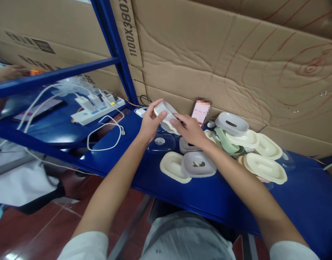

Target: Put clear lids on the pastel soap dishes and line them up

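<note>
Both my hands hold one white oval soap-dish part above the blue shelf. My left hand grips its left end with the thumb on top. My right hand pinches its right end. Just below lies a clear plastic lid. In front of my right hand rest a cream oval tray and a grey tray with a slot, side by side and overlapping.
More trays are piled to the right: a grey one, green ones, several cream ones. A pink timer leans on the cardboard wall. A power strip and a white cable lie at the left.
</note>
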Available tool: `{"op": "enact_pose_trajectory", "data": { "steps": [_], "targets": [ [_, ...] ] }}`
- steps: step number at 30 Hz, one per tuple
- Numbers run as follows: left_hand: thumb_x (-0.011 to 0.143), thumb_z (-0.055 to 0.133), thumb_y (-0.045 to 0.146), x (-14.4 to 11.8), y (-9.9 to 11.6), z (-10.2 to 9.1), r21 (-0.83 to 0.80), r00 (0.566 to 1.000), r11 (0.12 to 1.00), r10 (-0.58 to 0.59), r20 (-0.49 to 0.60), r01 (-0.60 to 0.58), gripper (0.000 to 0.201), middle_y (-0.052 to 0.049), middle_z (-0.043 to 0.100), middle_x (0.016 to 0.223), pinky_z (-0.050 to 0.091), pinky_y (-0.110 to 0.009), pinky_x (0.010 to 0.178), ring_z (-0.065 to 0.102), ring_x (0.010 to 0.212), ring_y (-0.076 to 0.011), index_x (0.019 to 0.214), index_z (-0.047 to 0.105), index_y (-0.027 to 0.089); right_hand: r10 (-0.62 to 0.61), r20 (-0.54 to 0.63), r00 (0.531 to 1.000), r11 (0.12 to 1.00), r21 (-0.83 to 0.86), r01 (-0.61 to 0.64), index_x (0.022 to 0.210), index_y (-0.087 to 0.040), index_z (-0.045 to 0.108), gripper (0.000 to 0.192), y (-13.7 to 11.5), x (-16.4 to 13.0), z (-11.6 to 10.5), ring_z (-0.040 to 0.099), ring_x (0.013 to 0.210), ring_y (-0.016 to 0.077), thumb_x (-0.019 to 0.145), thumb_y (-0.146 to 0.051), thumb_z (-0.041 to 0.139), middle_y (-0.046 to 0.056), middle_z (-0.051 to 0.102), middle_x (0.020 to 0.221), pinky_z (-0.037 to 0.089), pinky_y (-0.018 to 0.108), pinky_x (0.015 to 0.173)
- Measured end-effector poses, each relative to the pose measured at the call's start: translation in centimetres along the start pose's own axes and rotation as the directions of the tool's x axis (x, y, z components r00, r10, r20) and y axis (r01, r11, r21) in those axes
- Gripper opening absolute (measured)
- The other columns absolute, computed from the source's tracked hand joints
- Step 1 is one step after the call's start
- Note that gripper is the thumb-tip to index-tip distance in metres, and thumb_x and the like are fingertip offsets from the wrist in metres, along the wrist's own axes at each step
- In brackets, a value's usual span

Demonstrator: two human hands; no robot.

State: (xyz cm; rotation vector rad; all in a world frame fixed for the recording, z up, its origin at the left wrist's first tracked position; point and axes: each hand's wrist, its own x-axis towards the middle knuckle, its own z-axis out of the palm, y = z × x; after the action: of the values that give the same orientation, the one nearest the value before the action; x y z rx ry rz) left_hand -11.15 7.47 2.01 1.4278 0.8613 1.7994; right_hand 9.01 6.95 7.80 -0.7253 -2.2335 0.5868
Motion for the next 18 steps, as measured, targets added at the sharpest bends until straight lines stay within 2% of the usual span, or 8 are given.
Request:
{"op": "enact_pose_trajectory", "data": {
  "steps": [2,4,7,9,12,15,18],
  "targets": [
    [0.080,0.087,0.072,0.2,0.0,-0.2,-0.021,1.000,1.000,-0.021,-0.001,0.021,0.077,-0.010,0.072,0.132,0.058,-0.041,0.105,0.071,0.123,-0.0297,0.140,0.068,0.029,0.062,-0.023,0.998,0.998,0.009,-0.062,0.125,-0.019,0.074,0.045,0.1,0.5,-0.2,0.071,0.093,0.0202,0.113,-0.051,0.045,0.005,0.079,0.107,0.052,0.031,0.084],
    [0.077,0.089,0.072,0.6,0.0,-0.7,-0.056,0.998,0.997,-0.051,-0.020,0.050,0.077,-0.010,0.072,0.132,0.058,-0.041,0.105,0.071,0.123,-0.0289,0.138,0.068,0.029,0.113,-0.073,0.991,0.991,-0.060,-0.117,0.125,-0.017,0.073,0.045,0.2,0.9,-0.3,0.070,0.094,0.0207,0.114,-0.048,0.041,0.006,0.079,0.109,0.051,0.030,0.083],
    [0.073,0.094,0.067,1.6,-0.1,-2.2,-0.131,0.980,0.988,-0.106,-0.169,0.084,0.071,-0.008,0.073,0.123,0.058,-0.037,0.102,0.072,0.117,-0.0246,0.127,0.071,0.027,0.175,-0.133,0.975,0.954,-0.220,-0.202,0.130,-0.016,0.070,0.046,0.1,0.8,-0.2,0.071,0.094,0.0227,0.116,-0.043,0.035,0.008,0.079,0.109,0.050,0.032,0.082],
    [0.072,0.096,0.065,2.4,-0.3,-3.6,-0.160,0.927,0.985,-0.123,-0.354,0.069,0.064,-0.006,0.072,0.115,0.059,-0.034,0.096,0.072,0.111,-0.0219,0.115,0.071,0.025,0.202,-0.120,0.972,0.931,-0.283,-0.229,0.132,-0.018,0.069,0.046,-0.2,0.3,0.3,0.072,0.092,0.0233,0.116,-0.042,0.034,0.009,0.080,0.109,0.050,0.032,0.081],
    [0.076,0.094,0.059,3.4,-0.7,-5.3,-0.149,0.815,0.987,-0.128,-0.566,0.052,0.054,-0.004,0.067,0.105,0.060,-0.031,0.089,0.070,0.102,-0.0193,0.104,0.065,0.024,0.215,-0.064,0.974,0.901,-0.373,-0.223,0.132,-0.021,0.071,0.042,-0.6,-0.3,1.3,0.074,0.095,0.0249,0.115,-0.044,0.040,0.009,0.081,0.109,0.049,0.033,0.083],
    [0.080,0.093,0.054,3.8,-0.9,-5.9,-0.121,0.755,0.992,-0.114,-0.645,0.046,0.051,-0.002,0.064,0.102,0.059,-0.028,0.085,0.068,0.095,-0.0162,0.103,0.058,0.025,0.221,-0.016,0.975,0.863,-0.463,-0.203,0.137,-0.020,0.070,0.040,-1.1,-0.3,2.3,0.075,0.103,0.0287,0.114,-0.044,0.047,0.012,0.081,0.112,0.049,0.036,0.089],
    [0.082,0.091,0.058,3.7,-1.0,-5.4,-0.047,0.738,0.999,-0.045,-0.673,0.018,0.055,-0.001,0.061,0.104,0.057,-0.025,0.083,0.065,0.093,-0.0144,0.104,0.053,0.025,0.225,0.011,0.974,0.825,-0.534,-0.185,0.144,-0.018,0.065,0.045,-1.5,0.2,3.3,0.074,0.108,0.0313,0.113,-0.046,0.049,0.015,0.080,0.116,0.048,0.040,0.095]
  ]
}}
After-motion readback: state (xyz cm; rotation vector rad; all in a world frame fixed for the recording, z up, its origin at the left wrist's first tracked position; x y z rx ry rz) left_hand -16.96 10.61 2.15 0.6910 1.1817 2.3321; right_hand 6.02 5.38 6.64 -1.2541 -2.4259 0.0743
